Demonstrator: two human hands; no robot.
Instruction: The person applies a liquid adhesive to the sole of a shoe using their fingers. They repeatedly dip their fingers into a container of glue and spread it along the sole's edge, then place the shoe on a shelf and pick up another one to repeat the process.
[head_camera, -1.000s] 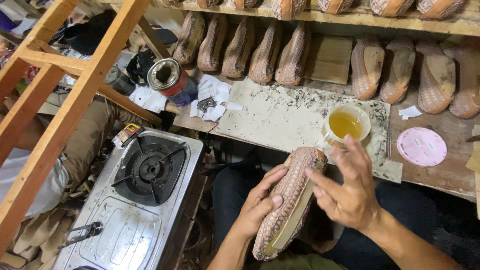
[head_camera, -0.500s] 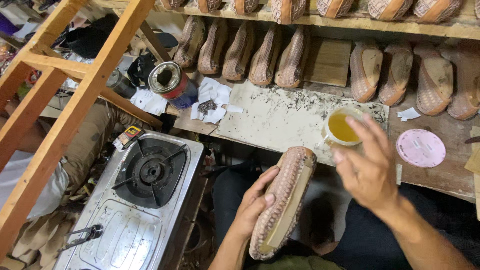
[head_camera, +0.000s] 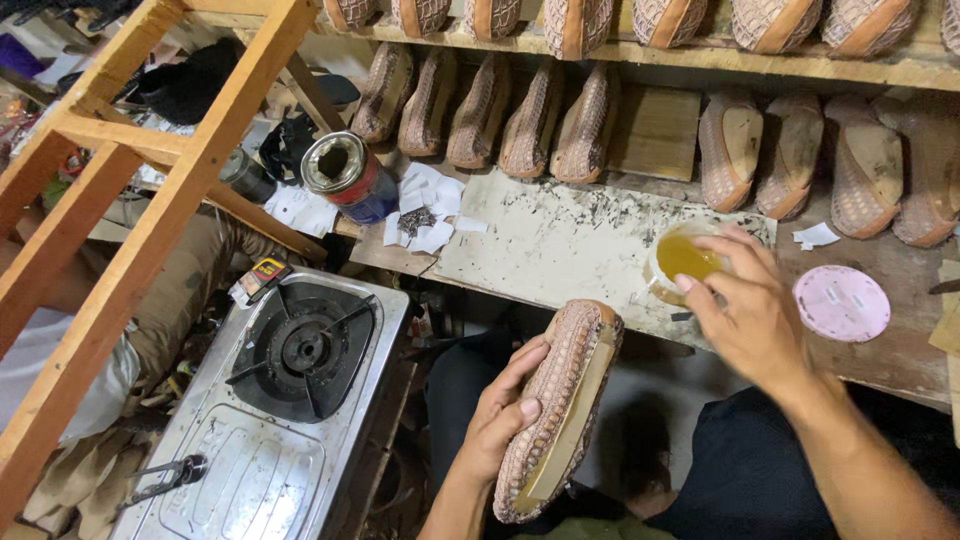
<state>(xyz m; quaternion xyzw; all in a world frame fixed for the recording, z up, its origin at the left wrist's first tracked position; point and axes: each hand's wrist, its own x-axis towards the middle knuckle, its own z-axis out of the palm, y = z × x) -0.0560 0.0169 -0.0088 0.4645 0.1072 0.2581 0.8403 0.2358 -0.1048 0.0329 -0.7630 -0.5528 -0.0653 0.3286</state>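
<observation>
L hand is wrapped around the woven shoe upper, thumb on the near edge, fingers curled behind it, firm grip; shoe sits low-centre over the person's lap, sole side up showing the tan insole strip. Its long axis runs diagonal, toe end up-right toward the bench, heel end down-left toward the body. R hand is off the shoe, reaching fwd to the small white cup of yellow liquid on the bench edge; fingers half spread and draped over the cup's near rim, index tip at the rim. Can't tell if it's gripping the cup or just dipping a fingertip, nothing visibly lifted. Key geometry: cup lies up-right of the shoe, near its toe end, and R hand is right on it while L hand is well apart, so R is clearly the nearer one to the cup; shoe toe points roughly toward the cup. Cup sits on a stained white board on the wooden bench. Just right of R hand: round pink lid. Behind: row of finished woven shoes leaning against the shelf, more on the shelf above. Left of board: open tin can, paper scraps w/ small tacks. Lower left: single-burner gas stove, then a wooden ladder frame.
</observation>
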